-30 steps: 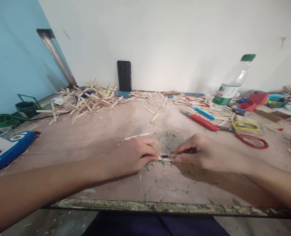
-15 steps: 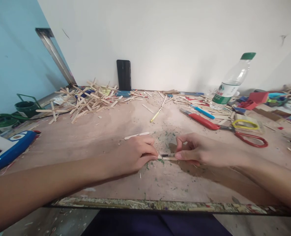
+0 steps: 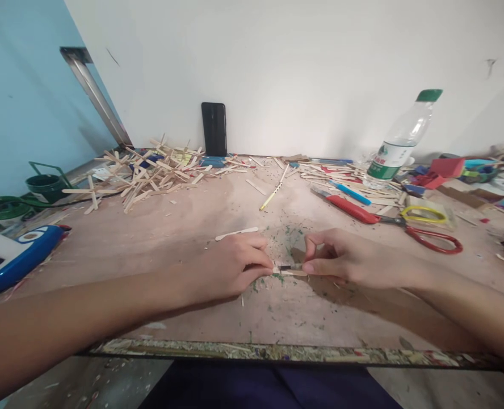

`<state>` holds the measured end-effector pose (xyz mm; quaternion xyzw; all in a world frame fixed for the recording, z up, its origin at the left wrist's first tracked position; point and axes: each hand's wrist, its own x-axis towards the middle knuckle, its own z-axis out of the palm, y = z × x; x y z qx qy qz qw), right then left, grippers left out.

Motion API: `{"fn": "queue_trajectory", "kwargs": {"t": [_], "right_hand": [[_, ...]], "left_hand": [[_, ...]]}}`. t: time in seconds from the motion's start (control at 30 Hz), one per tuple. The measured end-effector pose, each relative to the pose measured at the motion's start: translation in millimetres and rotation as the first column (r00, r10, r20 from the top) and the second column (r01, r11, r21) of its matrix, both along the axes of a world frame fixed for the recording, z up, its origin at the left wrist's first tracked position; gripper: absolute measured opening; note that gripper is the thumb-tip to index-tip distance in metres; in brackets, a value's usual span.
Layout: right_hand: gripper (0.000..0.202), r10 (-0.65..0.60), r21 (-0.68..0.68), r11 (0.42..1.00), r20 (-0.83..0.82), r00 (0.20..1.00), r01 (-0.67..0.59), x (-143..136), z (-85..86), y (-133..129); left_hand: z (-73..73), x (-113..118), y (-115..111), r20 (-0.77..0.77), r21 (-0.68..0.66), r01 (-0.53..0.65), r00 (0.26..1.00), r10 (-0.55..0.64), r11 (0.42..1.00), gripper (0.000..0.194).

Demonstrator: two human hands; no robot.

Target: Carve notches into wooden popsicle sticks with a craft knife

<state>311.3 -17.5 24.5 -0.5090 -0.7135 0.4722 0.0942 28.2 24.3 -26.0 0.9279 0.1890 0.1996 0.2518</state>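
Head view: we judge the chief hazard to be a slip. The slim grey, dark-ended strip point(image 3: 286, 267), seemingly a blade, lies just above the thin pale wooden stick point(image 3: 294, 273), its dark end close to the left fingertips; uneven pressure or a loose pinch could carry it into them. The stick could also turn or split, as we see it gripped near its end.

On pose, we find the left hand point(image 3: 246, 263) palm down, low over the pinkish-brown wooden tabletop point(image 3: 218, 329), fingers curled and pinching the stick's left end. The right hand point(image 3: 344, 258) faces it, thumb and bent index finger pinching the strip; we cannot tell whether they also grip the stick. The stick sits between both sets of fingertips. Green crumb-like shavings point(image 3: 294, 232) lie beyond and beneath them.
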Motion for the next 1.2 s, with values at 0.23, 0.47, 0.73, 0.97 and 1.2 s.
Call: {"fn": "queue_trajectory", "kwargs": {"t": [0.23,0.47,0.73,0.97,1.2], "right_hand": [[0.044,0.030,0.012,0.999,-0.017,0.999,-0.030,5.9,-3.5,6.9],[0.039,0.092,0.132,0.987,0.002,0.996,-0.092,9.6,-12.3,7.3],[0.050,0.127,0.247,0.961,0.014,0.992,-0.127,4.9,-11.7,3.8],[0.043,0.135,0.301,0.941,0.075,0.988,-0.152,3.8,-7.7,-2.6],[0.035,0.173,0.319,0.929,0.082,0.982,-0.190,6.6,-7.1,1.8]], "left_hand": [[16.7,-7.9,3.1,-0.063,0.058,0.120,0.991,-0.116,0.991,0.027],[27.0,-14.6,-3.9,-0.185,0.197,0.214,0.967,-0.178,0.957,0.026],[26.6,-12.3,-5.1,-0.199,0.293,0.234,0.963,-0.181,0.927,0.022],[26.1,-11.7,-4.8,-0.174,0.311,0.250,0.963,-0.204,0.917,0.024],[25.2,-11.8,-4.0,-0.182,0.273,0.235,0.965,-0.190,0.933,0.024]]}}
